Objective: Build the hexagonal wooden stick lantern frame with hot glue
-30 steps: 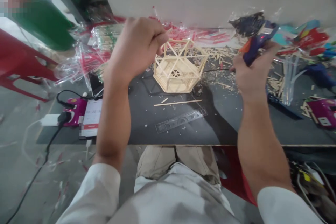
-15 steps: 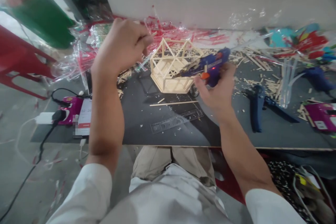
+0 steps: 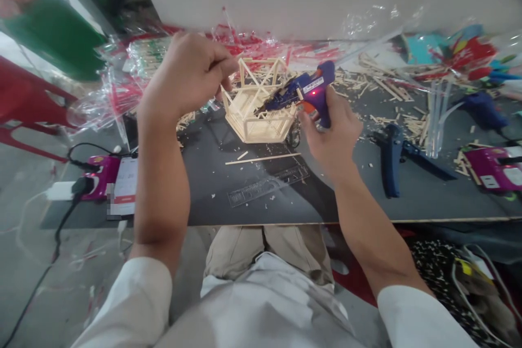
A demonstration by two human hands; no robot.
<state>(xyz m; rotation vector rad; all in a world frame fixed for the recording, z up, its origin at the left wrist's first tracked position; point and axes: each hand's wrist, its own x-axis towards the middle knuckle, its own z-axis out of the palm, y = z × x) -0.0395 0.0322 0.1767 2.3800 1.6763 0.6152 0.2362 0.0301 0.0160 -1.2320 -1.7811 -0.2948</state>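
We work at a hexagonal stick frame (image 3: 258, 107) that stands on the dark board (image 3: 285, 196), near its far edge and just ahead of us. Our left hand (image 3: 187, 73) is curled at the frame's left rim with thumb and forefinger pressed together; they seem to pinch a thin stick, though we cannot tell for sure. Our right hand (image 3: 330, 130) is closed around the handle of a blue glue gun (image 3: 304, 92), its nozzle pointing left into the frame's open top.

We judge the frame very light, stiff along each stick and brittle at the joints — a squeeze on the slender upper struts would likely snap them. The solid lower ring of the hexagon looks the safest place to hold. The gun is rigid plastic, easy to grip, and we judge its tip hot, since a red lamp glows on its side.

Just in front of the frame lie a long loose stick (image 3: 263, 159) and a clear ruler (image 3: 267, 186). To the right rests a second dark-blue glue gun (image 3: 392, 157), well apart from our hand, amid scattered offcuts (image 3: 391, 92). Crinkled plastic bags (image 3: 122, 87) crowd the left — close behind our left hand. A pink device (image 3: 100, 182) with a plugged cable lies at the board's left edge.
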